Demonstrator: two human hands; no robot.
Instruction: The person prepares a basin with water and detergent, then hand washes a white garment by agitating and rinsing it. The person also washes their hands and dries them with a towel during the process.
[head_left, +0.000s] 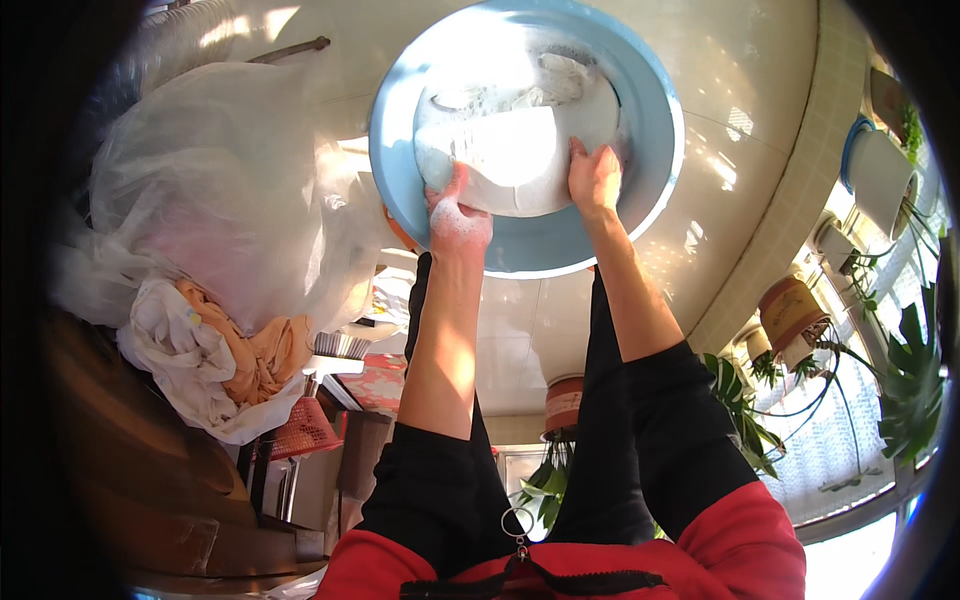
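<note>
A light-blue plastic basin (525, 247) stands in front of me with suds and water inside. Across it lies a broad white object (517, 169) with a rounded near edge, overexposed by sunlight, so I cannot tell whether it is a washboard or stiff cloth. My left hand (456, 210), foamy around the wrist, grips its left near edge with the thumb on top. On its right side my right hand (596, 176) holds the edge, fingers partly hidden beneath. Wet white cloth (559, 79) lies in the foam at the far side of the basin.
A large translucent plastic bag (217, 172) fills the left, with white and orange cloth (259, 360) below it. A red plastic basket (307, 427) and brush (341, 345) are nearby. Potted plants (795, 311) line the right ledge; another pot (562, 405) stands behind my legs.
</note>
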